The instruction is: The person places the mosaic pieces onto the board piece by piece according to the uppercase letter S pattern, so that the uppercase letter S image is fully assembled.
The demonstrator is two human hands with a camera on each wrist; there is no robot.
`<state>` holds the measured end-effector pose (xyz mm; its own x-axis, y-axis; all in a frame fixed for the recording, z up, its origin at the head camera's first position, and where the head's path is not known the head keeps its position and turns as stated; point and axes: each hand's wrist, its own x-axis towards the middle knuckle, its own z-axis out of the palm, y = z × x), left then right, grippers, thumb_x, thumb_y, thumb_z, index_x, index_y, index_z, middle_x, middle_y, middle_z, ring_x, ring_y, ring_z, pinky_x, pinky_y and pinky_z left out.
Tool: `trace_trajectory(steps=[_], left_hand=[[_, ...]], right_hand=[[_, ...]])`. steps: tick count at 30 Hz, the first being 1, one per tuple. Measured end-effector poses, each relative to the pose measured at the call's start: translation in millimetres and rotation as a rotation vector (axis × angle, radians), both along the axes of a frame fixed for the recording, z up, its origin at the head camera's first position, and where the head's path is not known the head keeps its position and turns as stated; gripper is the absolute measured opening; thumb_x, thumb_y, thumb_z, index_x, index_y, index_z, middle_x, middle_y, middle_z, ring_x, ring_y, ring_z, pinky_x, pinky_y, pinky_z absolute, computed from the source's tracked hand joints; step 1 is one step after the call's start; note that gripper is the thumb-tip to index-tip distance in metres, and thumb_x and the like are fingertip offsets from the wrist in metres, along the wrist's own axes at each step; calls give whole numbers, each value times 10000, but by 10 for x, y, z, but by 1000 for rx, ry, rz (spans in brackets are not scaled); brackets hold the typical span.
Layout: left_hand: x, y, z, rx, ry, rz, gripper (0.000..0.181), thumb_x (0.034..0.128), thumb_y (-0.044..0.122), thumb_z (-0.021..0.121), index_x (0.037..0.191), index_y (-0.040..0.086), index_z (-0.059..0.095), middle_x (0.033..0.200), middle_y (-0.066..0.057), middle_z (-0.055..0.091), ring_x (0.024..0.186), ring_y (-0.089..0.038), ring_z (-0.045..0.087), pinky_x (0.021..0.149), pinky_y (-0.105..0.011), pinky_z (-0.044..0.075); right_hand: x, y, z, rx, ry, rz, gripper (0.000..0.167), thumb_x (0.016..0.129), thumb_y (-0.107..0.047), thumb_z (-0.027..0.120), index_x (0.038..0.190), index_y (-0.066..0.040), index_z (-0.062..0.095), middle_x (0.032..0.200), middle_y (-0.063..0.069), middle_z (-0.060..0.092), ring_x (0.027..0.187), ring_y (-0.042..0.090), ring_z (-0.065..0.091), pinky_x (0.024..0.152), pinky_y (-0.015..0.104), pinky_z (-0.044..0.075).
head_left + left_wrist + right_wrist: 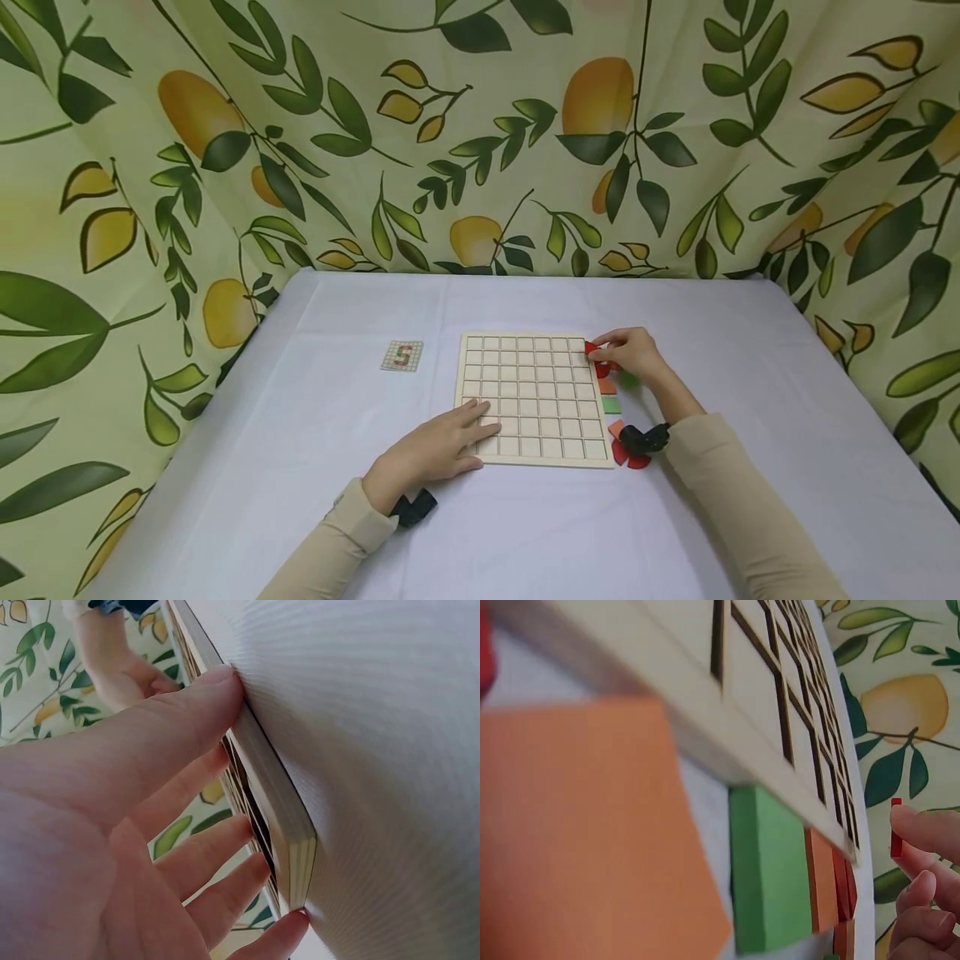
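Observation:
A pale wooden board point(534, 407) with a grid of square recesses lies on the white table. My left hand point(442, 442) rests on its near left corner. In the left wrist view, the thumb of that hand point(142, 757) touches the board's edge point(274, 802) and the other fingers are spread around the corner. By the far right corner, my right hand point(636, 354) pinches a small red tile point(592, 348). The right wrist view shows this red tile point(895, 831) edge-on between thumb and finger, raised above the table. The tile's full shape is hidden.
Along the board's right side lie a green tile point(611, 405), an orange tile point(607, 386) and several red tiles point(638, 461), some partly covered by the right hand and wrist. A small pattern card point(402, 356) lies left of the board. A leaf-patterned curtain point(480, 167) hangs behind.

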<state>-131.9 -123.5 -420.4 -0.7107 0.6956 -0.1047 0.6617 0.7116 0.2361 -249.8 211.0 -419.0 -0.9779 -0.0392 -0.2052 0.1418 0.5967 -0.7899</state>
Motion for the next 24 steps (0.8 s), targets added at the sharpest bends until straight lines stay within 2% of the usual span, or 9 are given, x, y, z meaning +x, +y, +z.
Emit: trace_trajectory(steps=[5, 12, 16, 24], left_hand=[[8, 4, 5, -4, -8, 14, 527, 936, 356, 607, 1416, 168, 501, 1563, -133, 360, 1465, -313, 336, 1177, -435, 369], [12, 3, -8, -24, 12, 9, 521, 939, 350, 601, 1419, 174, 497, 1560, -131, 367, 1462, -312, 342, 1184, -427, 361], [12, 12, -14, -34, 5, 14, 524, 946, 360, 588, 1427, 177, 485, 1567, -127, 355, 1467, -314, 332, 1185, -433, 359], [18, 24, -3, -40, -2, 21, 526, 950, 357, 582, 1433, 177, 477, 1569, -127, 349, 1471, -324, 320, 1193, -445, 343]], right_hand=[[-8, -101, -38, 14, 7, 3, 399, 827, -196, 753, 1132, 48, 675, 593, -93, 490, 563, 84, 443, 508, 221, 395], [-13, -222, -80, 0, 19, 25, 361, 851, -191, 729, 1127, 38, 687, 572, -82, 438, 568, 100, 365, 532, 234, 333], [-18, -291, -79, -22, -1, 29, 359, 847, -194, 733, 1127, 26, 691, 598, -71, 459, 619, 121, 385, 544, 232, 343], [-24, -412, -83, -28, 18, 44, 345, 821, -171, 756, 1091, 37, 703, 605, -73, 505, 660, 134, 417, 566, 233, 374]])
